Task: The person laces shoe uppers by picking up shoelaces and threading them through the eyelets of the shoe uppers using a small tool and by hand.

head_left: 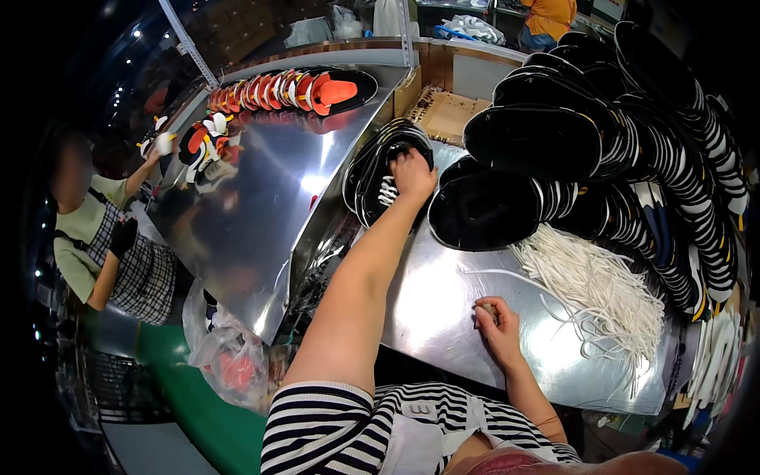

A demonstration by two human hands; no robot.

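My left hand (413, 172) reaches far across the metal table to a small pile of black shoe uppers, its fingers bent over the opening of the top upper (385, 190). White lace is threaded through that upper's front. My right hand (499, 323) rests low over the table, thumb and fingers curled together; a small greyish bit shows between them, too small to name. Beyond its fingertips lies a heap of loose white shoelaces (598, 289), one lace trailing out to the left. Nested black shoe uppers (483, 207) stand in long rows behind the laces.
Left of my table is a shiny metal worktop (277, 182) with a row of orange-and-white uppers (293, 91) along its far side. A person in a checked apron (142, 265) stands beyond it. A clear plastic bag (226, 348) hangs near the gap; a wooden tray (447, 115) sits behind.
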